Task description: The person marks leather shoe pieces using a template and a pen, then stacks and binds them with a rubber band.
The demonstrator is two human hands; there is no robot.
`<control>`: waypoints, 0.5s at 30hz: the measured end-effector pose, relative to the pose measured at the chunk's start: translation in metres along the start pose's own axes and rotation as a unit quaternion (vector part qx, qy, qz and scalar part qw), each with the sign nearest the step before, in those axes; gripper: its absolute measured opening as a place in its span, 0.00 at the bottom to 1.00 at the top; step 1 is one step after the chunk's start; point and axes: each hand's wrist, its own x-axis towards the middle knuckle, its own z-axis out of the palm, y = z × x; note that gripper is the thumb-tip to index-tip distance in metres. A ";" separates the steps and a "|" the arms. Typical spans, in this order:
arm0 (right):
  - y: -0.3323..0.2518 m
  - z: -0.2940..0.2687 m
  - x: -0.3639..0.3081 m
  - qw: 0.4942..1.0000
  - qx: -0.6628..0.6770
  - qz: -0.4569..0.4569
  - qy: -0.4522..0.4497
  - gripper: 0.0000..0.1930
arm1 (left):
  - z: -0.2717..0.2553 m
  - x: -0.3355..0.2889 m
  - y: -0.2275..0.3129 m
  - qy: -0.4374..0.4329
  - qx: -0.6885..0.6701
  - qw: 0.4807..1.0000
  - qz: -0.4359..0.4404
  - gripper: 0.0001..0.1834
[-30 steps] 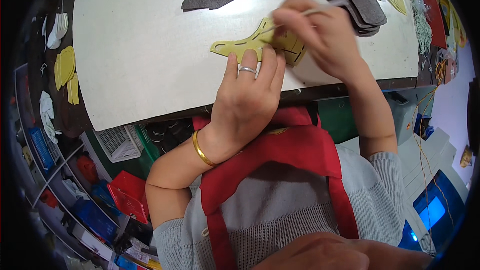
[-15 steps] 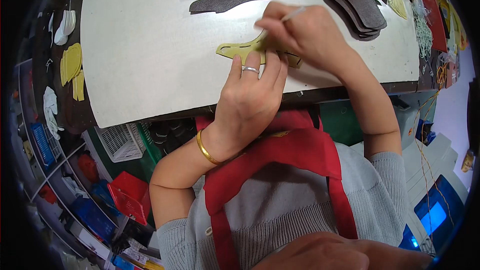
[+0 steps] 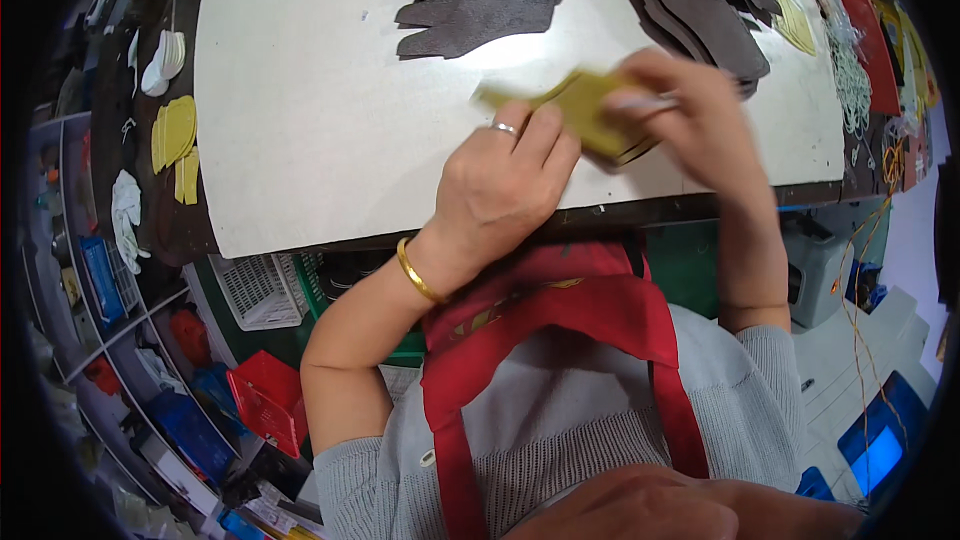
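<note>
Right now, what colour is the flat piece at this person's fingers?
The flat piece is olive yellow, though blurred; the head view shows it best.

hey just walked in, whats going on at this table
A person's left hand has its fingers on a yellow pattern piece near the close edge of the white work surface. The right hand, holding a pale, thin pen-like tool, is at the piece's wider end; both are blurred. Farther back lie overlapping dark leather pieces and, to the right, a brown leather stack.
</note>
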 end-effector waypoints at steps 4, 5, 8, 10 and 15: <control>0.054 -0.090 0.002 0.960 -0.070 0.181 0.202 0.18 | 0.009 0.033 -0.023 0.131 -0.061 0.989 0.005 0.16; 0.071 -0.097 0.006 0.945 -0.108 0.248 0.182 0.19 | 0.009 0.029 -0.030 0.061 -0.041 0.996 -0.049 0.22; 0.073 -0.085 -0.008 0.943 -0.032 0.109 0.312 0.17 | 0.007 0.011 -0.019 -0.016 -0.035 0.994 -0.101 0.29; 0.049 -0.063 -0.016 0.946 0.035 0.093 0.309 0.14 | -0.004 -0.007 -0.001 -0.051 -0.107 0.992 -0.041 0.28; 0.011 0.013 0.002 0.987 0.146 0.071 0.006 0.13 | -0.003 -0.043 0.015 0.032 -0.146 0.988 -0.030 0.34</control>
